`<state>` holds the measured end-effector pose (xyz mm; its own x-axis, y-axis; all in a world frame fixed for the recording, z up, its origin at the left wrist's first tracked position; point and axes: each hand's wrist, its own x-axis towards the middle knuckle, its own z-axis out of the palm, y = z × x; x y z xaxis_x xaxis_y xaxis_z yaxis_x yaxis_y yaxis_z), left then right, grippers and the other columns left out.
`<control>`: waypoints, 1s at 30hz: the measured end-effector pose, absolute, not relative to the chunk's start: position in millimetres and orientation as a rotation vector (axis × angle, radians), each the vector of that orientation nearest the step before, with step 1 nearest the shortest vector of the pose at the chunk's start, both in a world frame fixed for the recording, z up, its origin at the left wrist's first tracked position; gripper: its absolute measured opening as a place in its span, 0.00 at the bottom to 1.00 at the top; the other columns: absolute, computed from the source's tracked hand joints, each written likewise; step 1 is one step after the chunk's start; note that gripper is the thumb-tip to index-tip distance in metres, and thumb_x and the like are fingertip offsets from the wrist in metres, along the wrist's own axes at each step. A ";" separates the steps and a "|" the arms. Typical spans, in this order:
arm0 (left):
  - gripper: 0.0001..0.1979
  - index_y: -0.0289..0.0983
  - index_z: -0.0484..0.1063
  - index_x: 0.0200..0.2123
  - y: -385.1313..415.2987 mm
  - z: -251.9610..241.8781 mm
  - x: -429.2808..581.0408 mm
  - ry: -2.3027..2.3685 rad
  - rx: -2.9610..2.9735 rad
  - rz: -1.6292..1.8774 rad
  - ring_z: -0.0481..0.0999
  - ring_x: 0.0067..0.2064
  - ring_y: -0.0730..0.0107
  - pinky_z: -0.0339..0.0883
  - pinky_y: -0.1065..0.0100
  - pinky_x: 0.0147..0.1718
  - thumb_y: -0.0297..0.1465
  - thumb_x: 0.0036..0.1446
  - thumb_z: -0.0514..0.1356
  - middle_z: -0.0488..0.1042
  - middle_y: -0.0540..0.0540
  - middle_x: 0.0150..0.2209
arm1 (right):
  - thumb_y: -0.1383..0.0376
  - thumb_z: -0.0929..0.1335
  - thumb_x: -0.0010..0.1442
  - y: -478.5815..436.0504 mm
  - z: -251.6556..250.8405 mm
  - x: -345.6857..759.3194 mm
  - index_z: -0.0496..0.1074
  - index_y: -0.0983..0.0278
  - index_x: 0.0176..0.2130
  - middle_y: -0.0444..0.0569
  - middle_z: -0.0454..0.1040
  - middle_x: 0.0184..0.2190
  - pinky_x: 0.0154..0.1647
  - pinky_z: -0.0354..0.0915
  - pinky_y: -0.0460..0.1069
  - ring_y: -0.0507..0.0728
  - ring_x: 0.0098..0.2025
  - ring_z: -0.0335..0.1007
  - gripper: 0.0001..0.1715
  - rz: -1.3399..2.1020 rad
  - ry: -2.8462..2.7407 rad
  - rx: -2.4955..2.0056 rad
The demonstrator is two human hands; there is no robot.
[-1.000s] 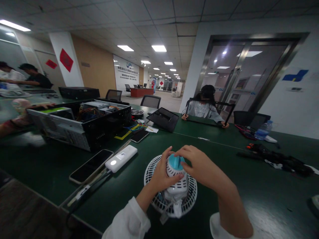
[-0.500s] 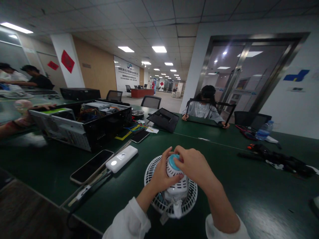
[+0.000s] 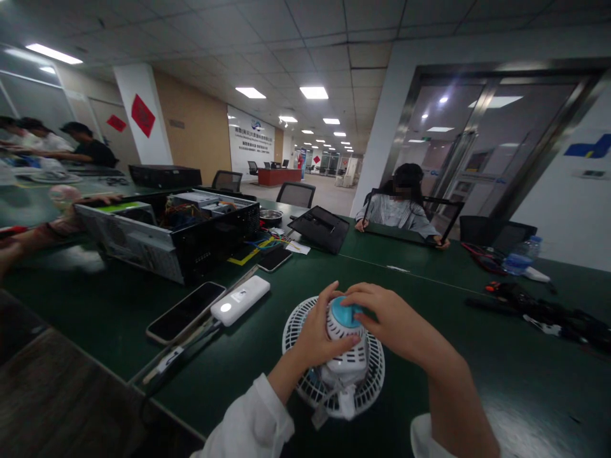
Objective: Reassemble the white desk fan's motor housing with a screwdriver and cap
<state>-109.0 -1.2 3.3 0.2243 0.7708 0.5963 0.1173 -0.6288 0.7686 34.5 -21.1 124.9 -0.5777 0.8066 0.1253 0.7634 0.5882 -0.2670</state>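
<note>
A small white fan [image 3: 348, 362] lies grille-down on the green table, its motor housing pointing up with a blue knob [image 3: 344, 312] on top. My left hand [image 3: 321, 334] is wrapped round the left side of the housing, thumb across its front. Over the knob, my right hand [image 3: 382, 312] is curled with thumb and fingers at the knob's right side. A white plug and cord [image 3: 346, 402] rest against the near side of the fan.
Left of the fan lie a white power bank [image 3: 241, 300] with a cable, a phone [image 3: 186, 312] and an open computer case [image 3: 176, 235] with another person's hand on it. Across the table [image 3: 429, 286], a person holds a black frame [image 3: 398, 236].
The view has shifted slightly left, so things sit further right. My right hand's fingers have changed position on the knob, leaving more of its blue top visible.
</note>
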 end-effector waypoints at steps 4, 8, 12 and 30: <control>0.43 0.38 0.45 0.60 -0.7 2.0 -109.7 0.817 1.923 1.430 0.64 0.54 0.55 0.56 0.54 0.54 0.39 0.46 0.65 0.62 0.40 0.54 | 0.74 0.63 0.55 -17.3 124.8 38.6 0.73 0.63 0.42 0.49 0.71 0.47 0.52 0.56 0.53 0.57 0.49 0.64 0.16 0.294 -2.600 -1.228; 0.43 0.38 0.44 0.60 -0.2 1.0 -109.9 0.788 1.927 1.427 0.64 0.54 0.56 0.56 0.54 0.54 0.38 0.46 0.65 0.62 0.40 0.53 | 0.71 0.63 0.56 -15.5 125.0 36.9 0.72 0.64 0.39 0.49 0.73 0.41 0.45 0.60 0.50 0.55 0.43 0.67 0.12 0.243 -2.587 -1.286; 0.43 0.38 0.44 0.60 -0.7 4.2 -108.9 0.777 1.899 1.439 0.65 0.53 0.56 0.57 0.55 0.53 0.37 0.46 0.65 0.63 0.40 0.53 | 0.65 0.61 0.59 -18.0 121.0 16.9 0.70 0.65 0.36 0.50 0.73 0.30 0.31 0.58 0.48 0.56 0.32 0.69 0.10 -0.007 -2.507 -1.603; 0.43 0.38 0.44 0.60 -2.7 5.9 -108.8 0.801 1.896 1.435 0.65 0.52 0.55 0.57 0.54 0.52 0.38 0.46 0.65 0.63 0.39 0.53 | 0.71 0.64 0.55 -19.7 123.6 37.5 0.72 0.63 0.42 0.50 0.71 0.44 0.48 0.59 0.52 0.56 0.47 0.64 0.14 0.231 -2.560 -1.290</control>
<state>-108.8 -2.7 5.9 0.2247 0.7739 0.5921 0.0980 -0.6225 0.7764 37.5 -19.7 123.6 -0.5698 0.8054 0.1633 0.7633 0.5923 -0.2581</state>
